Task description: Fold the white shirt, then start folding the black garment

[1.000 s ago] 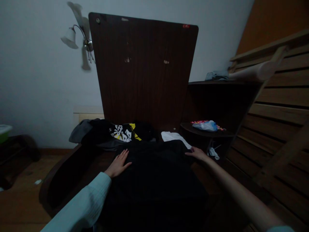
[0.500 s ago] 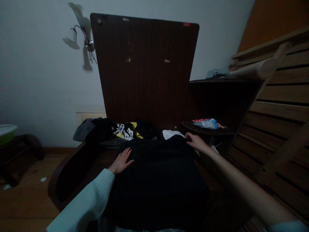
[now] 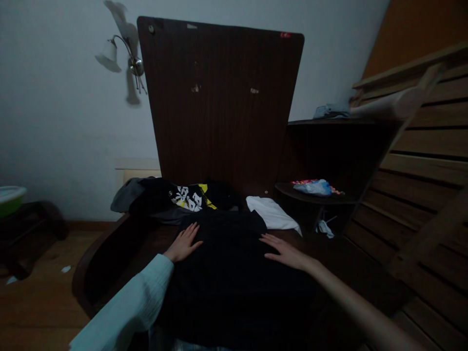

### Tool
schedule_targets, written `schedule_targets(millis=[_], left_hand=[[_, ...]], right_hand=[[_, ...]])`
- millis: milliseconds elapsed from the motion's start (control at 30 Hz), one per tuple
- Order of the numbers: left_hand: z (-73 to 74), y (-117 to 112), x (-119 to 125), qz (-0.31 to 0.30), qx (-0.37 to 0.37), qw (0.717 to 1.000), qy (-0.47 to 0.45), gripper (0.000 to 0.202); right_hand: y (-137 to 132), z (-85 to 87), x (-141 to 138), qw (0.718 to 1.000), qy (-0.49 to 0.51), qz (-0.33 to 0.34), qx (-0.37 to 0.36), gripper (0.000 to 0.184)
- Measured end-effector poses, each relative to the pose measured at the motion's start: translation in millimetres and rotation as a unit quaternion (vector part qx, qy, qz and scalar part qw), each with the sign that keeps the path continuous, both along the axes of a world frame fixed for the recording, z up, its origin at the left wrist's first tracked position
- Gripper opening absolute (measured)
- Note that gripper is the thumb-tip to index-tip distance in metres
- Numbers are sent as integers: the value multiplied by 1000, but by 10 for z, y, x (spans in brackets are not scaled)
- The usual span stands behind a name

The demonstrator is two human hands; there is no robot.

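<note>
A black garment [image 3: 234, 263] lies spread over the dark wooden desk [image 3: 153, 243], its near part fading into shadow. On its left edge my left hand [image 3: 185, 242] rests flat, fingers apart. My right hand [image 3: 283, 251] lies flat on the garment's right side, fingers stretched out and holding nothing. Just beyond the right hand is a folded white cloth [image 3: 276, 214]. Behind the garment, to the left, sits a pile of dark clothes [image 3: 149, 197] with a black, white and yellow printed piece [image 3: 193, 197] on it.
A tall brown board [image 3: 223, 107] stands behind the desk. On the right are corner shelves [image 3: 310, 197] with a plastic bag [image 3: 314, 187], and a slatted wooden frame [image 3: 427, 165]. A green and white basin [image 3: 10, 202] sits on a dark stool [image 3: 32, 214] at left.
My right hand has let go of the garment's far right corner and come down flat. That side is now folded inward, uncovering more of the white cloth. My left hand stayed put.
</note>
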State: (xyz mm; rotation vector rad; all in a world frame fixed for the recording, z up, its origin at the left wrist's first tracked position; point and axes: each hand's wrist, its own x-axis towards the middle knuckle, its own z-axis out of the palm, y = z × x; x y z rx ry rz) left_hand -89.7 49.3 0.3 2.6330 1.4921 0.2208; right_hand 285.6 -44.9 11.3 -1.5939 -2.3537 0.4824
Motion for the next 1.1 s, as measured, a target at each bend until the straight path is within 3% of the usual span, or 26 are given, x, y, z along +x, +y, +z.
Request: schedule_targets(millis=[133,333,567,733,867,933,1100], left_hand=[[-22,17,-3,-3,13,1000,-1,67],[-36,22,-22,-8,17,1000,-7,65],[-32,22,-21,-6,13,1000,-17,65],[-13,6,-4,-2,4,1000,-18,66],[-11,5,-1,-4,3,1000,-26,65],[-8,4,-2,-7,2,1000,-24,65],[4,-3,0,2,-4,1000,-6,66]], right_hand=[[-79,-73,-63,1000,-13,0,16,57],[-155,-28,-63,991,-14,79,109,52],[-240,-110,-78,985,19,83,150,30],[-234,-65,-27,986,57,51,149,29],[-20,125,-37,980,89,-76,163,37],[168,188,-105,976,83,-107,168,40],[642,75,-350,980,2,-43,195,47]])
